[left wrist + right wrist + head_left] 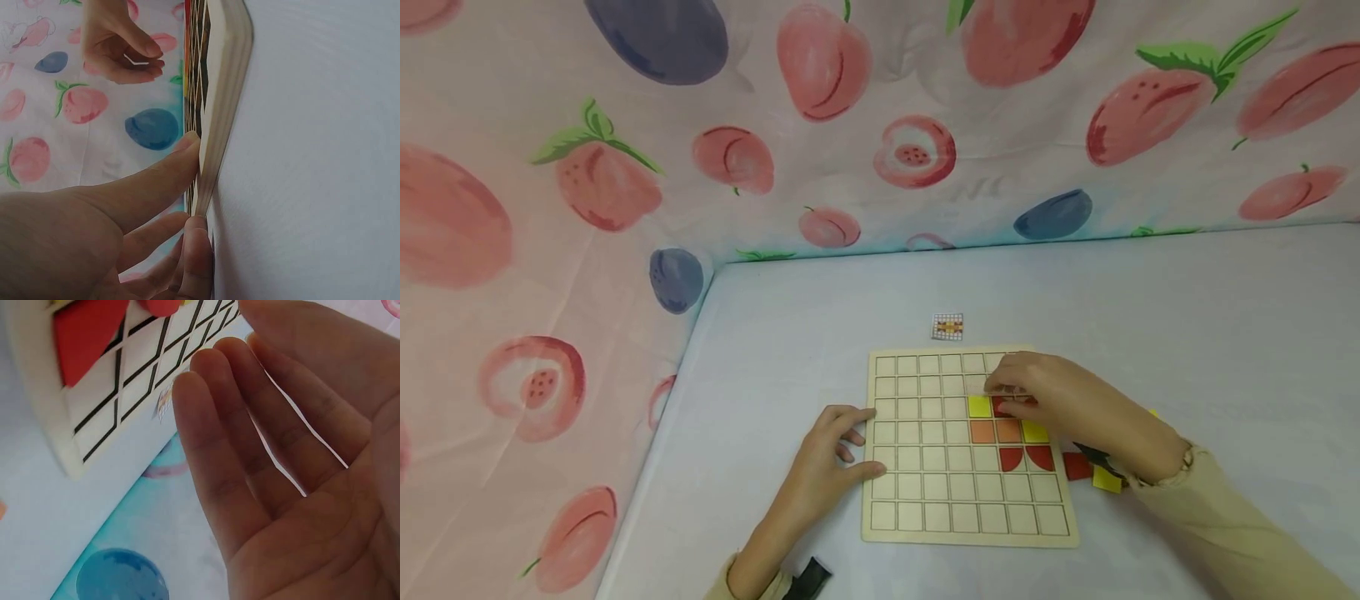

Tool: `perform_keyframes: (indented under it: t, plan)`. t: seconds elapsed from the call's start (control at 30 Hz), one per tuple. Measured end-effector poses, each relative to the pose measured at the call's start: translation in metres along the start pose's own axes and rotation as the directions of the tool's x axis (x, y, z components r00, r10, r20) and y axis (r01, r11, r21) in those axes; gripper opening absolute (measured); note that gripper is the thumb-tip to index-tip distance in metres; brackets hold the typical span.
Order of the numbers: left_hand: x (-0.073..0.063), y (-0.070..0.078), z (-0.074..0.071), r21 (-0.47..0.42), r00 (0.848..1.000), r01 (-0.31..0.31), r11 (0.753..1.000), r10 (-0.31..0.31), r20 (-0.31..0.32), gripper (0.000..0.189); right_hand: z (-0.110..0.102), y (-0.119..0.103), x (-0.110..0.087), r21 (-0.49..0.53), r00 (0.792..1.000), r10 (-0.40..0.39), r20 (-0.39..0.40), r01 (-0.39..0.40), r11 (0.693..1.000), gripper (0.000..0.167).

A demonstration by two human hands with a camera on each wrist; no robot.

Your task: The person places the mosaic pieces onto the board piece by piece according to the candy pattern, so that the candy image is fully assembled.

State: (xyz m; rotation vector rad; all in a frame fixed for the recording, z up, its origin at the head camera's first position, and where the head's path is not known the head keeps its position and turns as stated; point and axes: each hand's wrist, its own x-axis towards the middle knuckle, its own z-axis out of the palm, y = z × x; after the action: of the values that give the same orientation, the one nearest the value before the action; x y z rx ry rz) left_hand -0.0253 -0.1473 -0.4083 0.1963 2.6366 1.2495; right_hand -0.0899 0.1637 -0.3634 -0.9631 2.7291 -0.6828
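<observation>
A pale wooden grid board [917,487] lies on the table. On its right half sit a yellow square [979,407], two orange squares [982,432], another yellow piece [1035,432] and two red rounded pieces [1011,458]. My left hand [827,467] is at the board's left edge, its thumb [178,153] and index fingertip touching the rim. Over the upper right squares hovers my right hand [1048,392], partly covering a red piece [997,406]. In the right wrist view its fingers [215,419] are loosely bent and hold nothing, beside the board.
A small card [947,327] printed with a coloured grid pattern lies just beyond the board. Loose red [1078,466] and yellow [1107,479] pieces lie off its right edge, partly under the right wrist. A fruit-print cloth [850,175] stands behind and to the left.
</observation>
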Motion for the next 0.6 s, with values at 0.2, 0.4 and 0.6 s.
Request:
perform_keyframes:
  t: [0.2,0.4,0.6]
  plan:
    - [0.0,0.001,0.0,0.002,1.0,0.006,1.0,-0.006,0.001,0.064,-0.007,0.001,-0.013,-0.033,0.999,0.052,-0.003,-0.052,0.998,0.016]
    - [0.0,0.001,0.0,-0.011,1.0,0.017,1.0,-0.016,0.007,0.064,-0.012,0.002,-0.03,-0.04,0.997,0.083,0.002,-0.083,0.996,0.019]
    - [0.0,0.001,0.0,-0.009,1.0,0.01,1.0,-0.01,0.01,0.065,-0.013,0.006,-0.048,-0.048,0.994,0.113,0.005,-0.112,0.992,0.021]
